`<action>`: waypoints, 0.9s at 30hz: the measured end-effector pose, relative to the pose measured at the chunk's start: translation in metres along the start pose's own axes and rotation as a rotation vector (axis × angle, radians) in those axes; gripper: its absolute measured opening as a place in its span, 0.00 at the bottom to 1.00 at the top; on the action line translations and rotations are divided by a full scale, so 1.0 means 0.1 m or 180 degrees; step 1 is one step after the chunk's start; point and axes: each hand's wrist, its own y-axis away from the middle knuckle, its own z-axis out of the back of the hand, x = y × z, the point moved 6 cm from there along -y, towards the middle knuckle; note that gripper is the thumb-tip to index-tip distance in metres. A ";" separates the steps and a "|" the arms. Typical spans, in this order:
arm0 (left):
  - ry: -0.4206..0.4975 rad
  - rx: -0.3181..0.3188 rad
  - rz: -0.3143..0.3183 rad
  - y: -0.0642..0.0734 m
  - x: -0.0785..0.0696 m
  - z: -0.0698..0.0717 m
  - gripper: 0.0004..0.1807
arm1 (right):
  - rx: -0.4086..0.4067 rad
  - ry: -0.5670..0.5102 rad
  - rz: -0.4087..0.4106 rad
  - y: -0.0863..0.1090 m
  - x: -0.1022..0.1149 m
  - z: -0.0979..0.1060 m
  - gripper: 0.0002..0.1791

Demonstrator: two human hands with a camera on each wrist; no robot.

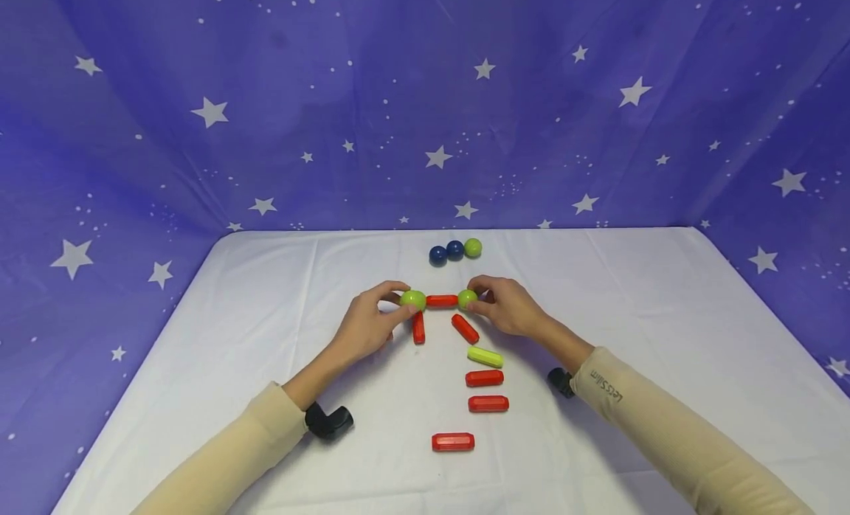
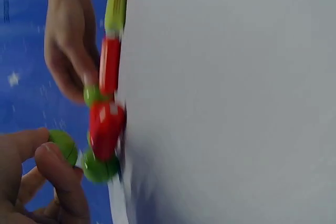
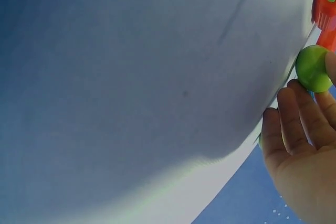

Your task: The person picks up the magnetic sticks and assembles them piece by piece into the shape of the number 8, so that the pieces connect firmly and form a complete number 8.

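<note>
My left hand (image 1: 367, 325) pinches a green ball (image 2: 63, 146) between thumb and fingers. In the left wrist view, another green ball (image 2: 100, 169) sits close beside it, at the end of a red rod (image 2: 105, 127). My right hand (image 1: 510, 307) holds a green ball (image 1: 468, 299) between its thumb and fingers, low over the white cloth. From one hand's ball to the other's runs a red rod (image 1: 441, 301) in the head view. A second red rod (image 1: 418, 328) points from the left side toward me, and a third (image 1: 465, 328) lies slanted below the right ball.
Two blue balls (image 1: 454, 250) and a green ball (image 1: 473, 247) stand in a row farther back. Nearer me lie a yellow-green rod (image 1: 485, 356) and red rods (image 1: 488, 403), one (image 1: 453, 442) closest. White cloth covers the table (image 1: 299, 471); a starry purple curtain (image 1: 398, 116) hangs behind.
</note>
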 end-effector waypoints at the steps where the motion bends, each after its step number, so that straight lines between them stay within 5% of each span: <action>1: 0.0002 0.0075 -0.0027 0.06 -0.03 -0.03 0.20 | -0.0001 0.0002 -0.0001 0.00 0.00 0.00 0.14; 10: -0.0376 0.0606 -0.0283 0.39 -0.04 -0.21 0.15 | -0.0020 -0.0032 0.0043 0.00 0.01 0.01 0.12; 27: -0.0493 0.0968 -0.0304 0.34 0.01 -0.29 0.26 | -0.0004 0.0003 -0.0027 0.01 -0.01 0.00 0.13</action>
